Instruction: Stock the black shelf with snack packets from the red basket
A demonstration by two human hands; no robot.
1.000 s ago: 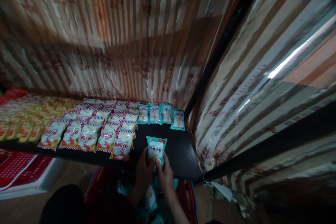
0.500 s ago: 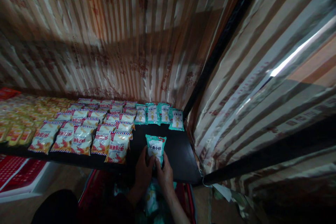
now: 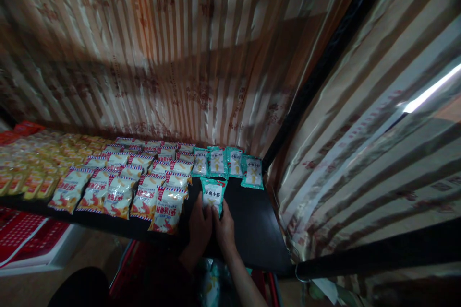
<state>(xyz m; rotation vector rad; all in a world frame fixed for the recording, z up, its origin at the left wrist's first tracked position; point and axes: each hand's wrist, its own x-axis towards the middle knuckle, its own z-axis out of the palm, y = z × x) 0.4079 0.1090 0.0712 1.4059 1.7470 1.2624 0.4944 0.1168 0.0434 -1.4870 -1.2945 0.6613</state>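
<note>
A teal snack packet (image 3: 212,193) lies on the black shelf (image 3: 252,230), just in front of a row of the same teal packets (image 3: 230,162) at the back. My left hand (image 3: 199,228) and my right hand (image 3: 225,228) sit side by side on the shelf, fingers closed on the packet's near edge. To the left of the hands lie rows of white, red and blue snack packets (image 3: 137,182).
Yellow packets (image 3: 29,163) fill the shelf's far left. Striped shiny fabric (image 3: 180,67) lines the back and right side. A red basket (image 3: 151,278) holding more teal packets (image 3: 211,285) stands below the shelf edge, and a red and white crate (image 3: 29,244) sits lower left.
Both hands have pushed the teal packet farther back on the shelf, closer to the teal row. The camera has shifted slightly.
</note>
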